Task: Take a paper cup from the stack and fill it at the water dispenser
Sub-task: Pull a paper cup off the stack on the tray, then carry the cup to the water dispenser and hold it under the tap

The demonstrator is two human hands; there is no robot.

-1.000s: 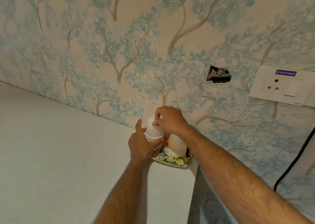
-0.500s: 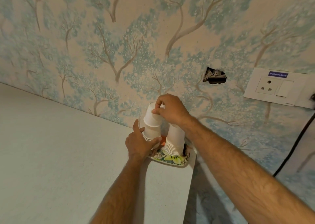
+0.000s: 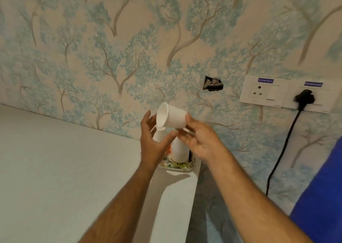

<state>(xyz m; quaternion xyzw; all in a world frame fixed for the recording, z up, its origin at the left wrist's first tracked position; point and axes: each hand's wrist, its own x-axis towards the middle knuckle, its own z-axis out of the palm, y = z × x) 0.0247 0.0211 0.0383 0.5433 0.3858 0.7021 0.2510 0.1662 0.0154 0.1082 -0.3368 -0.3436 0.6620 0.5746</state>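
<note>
A single white paper cup (image 3: 172, 117) is in the air above the stacks, tipped on its side with its mouth toward the left. My right hand (image 3: 200, 141) holds it from below and behind by the fingertips. My left hand (image 3: 152, 143) is just left of it with fingers spread, its fingertips near the cup's rim. Below, two upside-down stacks of white cups (image 3: 179, 151) stand on a flowered plate (image 3: 177, 166) at the counter's right end, partly hidden by my hands. No water dispenser is in sight.
The pale counter (image 3: 64, 168) ends just right of the plate, against a tree-patterned wall. A white socket panel (image 3: 266, 93) with a black plug and cable (image 3: 281, 154) is on the wall to the right. A blue surface (image 3: 322, 196) fills the lower right corner.
My right hand lifted the top cup off the left stack and tipped it sideways. My left hand let go of the stack and rose toward the cup. The view shifted right.
</note>
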